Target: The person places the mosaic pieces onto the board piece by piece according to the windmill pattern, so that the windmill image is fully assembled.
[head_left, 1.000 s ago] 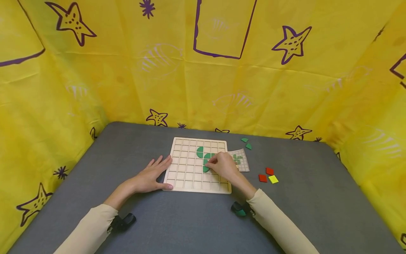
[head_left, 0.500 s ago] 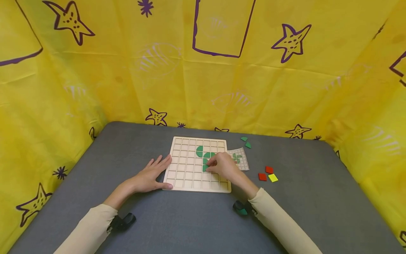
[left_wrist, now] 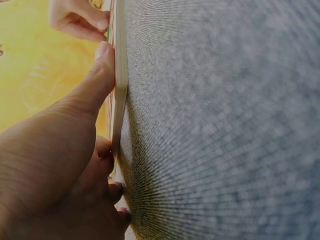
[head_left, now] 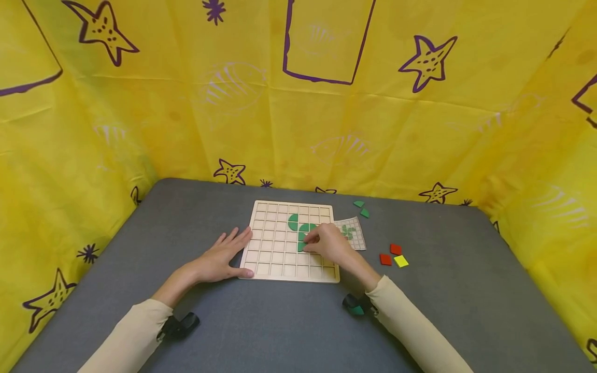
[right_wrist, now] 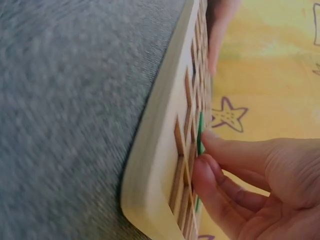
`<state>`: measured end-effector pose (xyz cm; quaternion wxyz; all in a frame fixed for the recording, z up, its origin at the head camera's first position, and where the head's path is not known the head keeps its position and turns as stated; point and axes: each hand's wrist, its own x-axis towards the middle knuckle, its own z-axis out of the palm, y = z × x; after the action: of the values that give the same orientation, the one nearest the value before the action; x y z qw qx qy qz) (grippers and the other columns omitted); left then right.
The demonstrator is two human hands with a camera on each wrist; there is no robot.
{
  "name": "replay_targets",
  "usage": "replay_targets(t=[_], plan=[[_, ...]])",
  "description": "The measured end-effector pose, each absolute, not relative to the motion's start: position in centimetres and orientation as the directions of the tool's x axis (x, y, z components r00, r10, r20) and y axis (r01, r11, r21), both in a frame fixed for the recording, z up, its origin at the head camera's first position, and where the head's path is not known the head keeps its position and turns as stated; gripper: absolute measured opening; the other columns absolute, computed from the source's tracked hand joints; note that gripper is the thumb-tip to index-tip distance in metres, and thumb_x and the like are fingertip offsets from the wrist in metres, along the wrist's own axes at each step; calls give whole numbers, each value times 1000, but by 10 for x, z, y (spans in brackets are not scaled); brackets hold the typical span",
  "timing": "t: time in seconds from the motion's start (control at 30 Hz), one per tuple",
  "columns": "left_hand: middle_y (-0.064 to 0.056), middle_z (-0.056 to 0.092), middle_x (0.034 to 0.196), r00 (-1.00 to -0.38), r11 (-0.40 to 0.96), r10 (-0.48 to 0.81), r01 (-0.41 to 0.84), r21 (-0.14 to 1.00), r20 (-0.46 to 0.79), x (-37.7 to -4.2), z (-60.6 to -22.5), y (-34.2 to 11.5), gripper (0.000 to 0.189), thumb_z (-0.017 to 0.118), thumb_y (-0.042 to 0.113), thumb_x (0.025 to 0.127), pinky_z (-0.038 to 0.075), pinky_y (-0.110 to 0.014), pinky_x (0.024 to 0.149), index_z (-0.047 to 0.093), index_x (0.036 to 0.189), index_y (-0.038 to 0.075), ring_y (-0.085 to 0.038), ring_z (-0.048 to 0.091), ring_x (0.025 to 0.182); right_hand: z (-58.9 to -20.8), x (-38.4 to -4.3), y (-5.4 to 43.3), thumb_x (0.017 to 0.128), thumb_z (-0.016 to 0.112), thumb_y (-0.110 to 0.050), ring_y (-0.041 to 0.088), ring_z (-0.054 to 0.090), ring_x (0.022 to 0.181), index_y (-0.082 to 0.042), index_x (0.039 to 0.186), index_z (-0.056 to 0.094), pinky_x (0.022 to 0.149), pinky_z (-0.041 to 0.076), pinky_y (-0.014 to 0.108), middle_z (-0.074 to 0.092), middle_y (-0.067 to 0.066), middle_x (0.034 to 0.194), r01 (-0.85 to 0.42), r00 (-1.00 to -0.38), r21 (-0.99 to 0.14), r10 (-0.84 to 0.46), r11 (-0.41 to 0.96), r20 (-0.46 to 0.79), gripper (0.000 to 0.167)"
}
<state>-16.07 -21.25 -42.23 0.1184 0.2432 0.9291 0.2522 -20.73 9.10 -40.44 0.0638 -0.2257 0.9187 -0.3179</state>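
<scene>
The square wooden grid board (head_left: 267,246) lies on the grey table, its cells partly filled with green quarter-circle tiles (head_left: 293,221). My left hand (head_left: 218,261) rests spread along the board's left edge, thumb near the front corner, fingers straight. Over the right half of the board, my right hand (head_left: 330,243) bends its thumb and fingers together at a green quarter-circle tile (head_left: 300,247). In the right wrist view those fingertips pinch at the green tile (right_wrist: 200,132), which stands slightly tilted up at the board's surface. The hand covers some of the cells behind it.
A card (head_left: 358,239) printted with a green pattern sits partly under the right hand's side of the board. Beyond it lie two green tiles (head_left: 365,213). Red tiles (head_left: 385,259) and a yellow tile (head_left: 401,261) are to the right. Another green tile (head_left: 357,310) shows by the right wrist camera.
The right fingers have shifted very slightly at the green tile on the board, showing a little more of it. The left hand stays in place.
</scene>
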Motion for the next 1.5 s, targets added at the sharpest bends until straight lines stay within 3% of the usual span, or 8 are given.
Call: replay_targets(t=[0.43, 0.83, 1.5], plan=[[-19, 14, 162, -852, 752, 515, 395, 528, -95, -160, -423, -214, 104, 71, 54, 83, 1, -62, 115, 19, 155, -1, -47, 5, 146, -390, -217, 124, 84, 76, -5, 18, 67, 77, -1, 97, 77, 64, 54, 29, 74, 7, 88, -449, -882, -562, -444, 695, 156, 14], [-18, 14, 162, -855, 747, 512, 396, 534, -82, -162, -420, -214, 105, 71, 55, 83, 1, -62, 115, 18, 155, 0, -46, 5, 147, -375, -229, 163, 87, 72, -2, 26, 68, 83, 3, 103, 74, 70, 57, 38, 73, 15, 97, -430, -901, -575, -376, 696, 218, 17], [-18, 13, 162, -854, 753, 509, 379, 538, -110, -157, -421, -213, 103, 72, 51, 84, 0, -62, 115, 18, 155, -1, -46, 4, 147, -395, -253, 198, 85, 73, -3, 31, 69, 80, 3, 98, 76, 70, 57, 43, 73, 16, 91, -342, -940, -543, -278, 767, 200, 14]])
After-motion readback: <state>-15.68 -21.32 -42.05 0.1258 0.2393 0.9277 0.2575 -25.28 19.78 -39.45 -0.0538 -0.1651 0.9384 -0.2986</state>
